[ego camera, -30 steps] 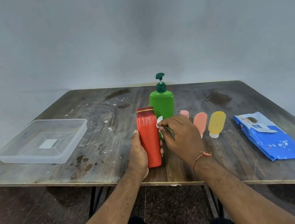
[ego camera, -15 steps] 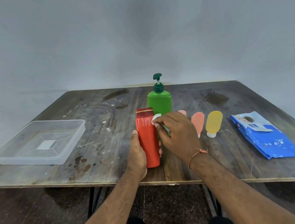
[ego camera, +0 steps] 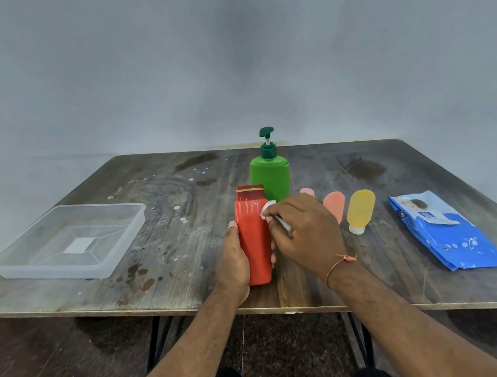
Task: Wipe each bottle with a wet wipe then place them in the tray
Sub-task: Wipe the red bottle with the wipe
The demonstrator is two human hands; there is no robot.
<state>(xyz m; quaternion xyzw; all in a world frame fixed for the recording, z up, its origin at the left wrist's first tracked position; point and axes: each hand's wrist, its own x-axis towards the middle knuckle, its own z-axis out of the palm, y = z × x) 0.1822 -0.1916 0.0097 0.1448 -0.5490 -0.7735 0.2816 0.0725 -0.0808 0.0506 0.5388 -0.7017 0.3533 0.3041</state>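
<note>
A worn, stained wooden table (ego camera: 168, 253) stands before a plain grey wall. Near its front edge a red bottle (ego camera: 255, 243) stands upright, gripped around its lower body by the left hand (ego camera: 234, 264). The right hand (ego camera: 306, 234) pinches a white wet wipe (ego camera: 267, 209) against the bottle's upper right shoulder. Just behind stands a green pump bottle (ego camera: 270, 178). To the right lie a small pink bottle (ego camera: 308, 192), mostly hidden, an orange one (ego camera: 335, 206) and a yellow one (ego camera: 360, 210). Farther right lies a blue wipes pack (ego camera: 444, 231). Well to the left sits a clear plastic tray (ego camera: 118, 252) holding no bottles.
</note>
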